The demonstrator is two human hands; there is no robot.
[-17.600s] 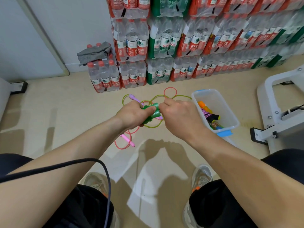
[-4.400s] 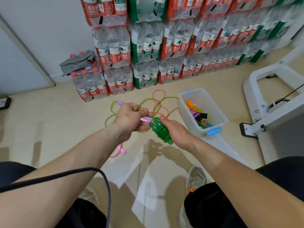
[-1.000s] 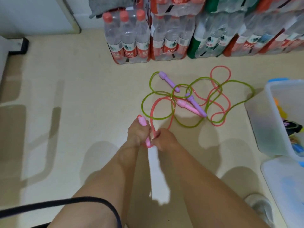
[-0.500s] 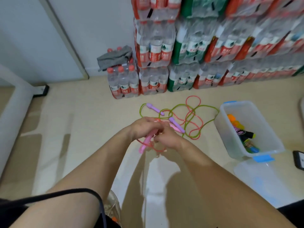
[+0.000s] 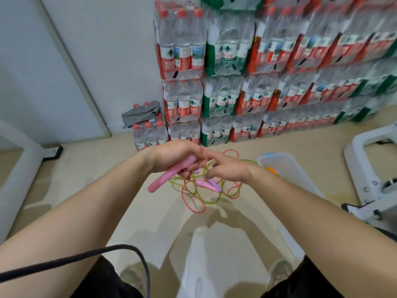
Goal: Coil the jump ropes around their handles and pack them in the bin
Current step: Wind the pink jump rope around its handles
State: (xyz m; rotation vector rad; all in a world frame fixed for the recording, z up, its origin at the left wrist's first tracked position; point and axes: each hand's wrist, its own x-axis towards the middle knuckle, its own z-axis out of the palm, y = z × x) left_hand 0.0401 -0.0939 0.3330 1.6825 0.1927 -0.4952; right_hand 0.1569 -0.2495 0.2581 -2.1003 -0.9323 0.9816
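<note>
Head view: hands starting on the pink rope

Left hand clenched a pink handle aloft, freeing it for winding. Right hand pinched its pink cord beside it. Green rope lay tangled below, near the bin.

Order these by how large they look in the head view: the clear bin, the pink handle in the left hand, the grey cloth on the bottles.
1. Clear bin, partly hidden by the right arm.
2. Pink handle and grey cloth: they look alike in size; the handle is nearer the camera, so I do not rank them.
</note>
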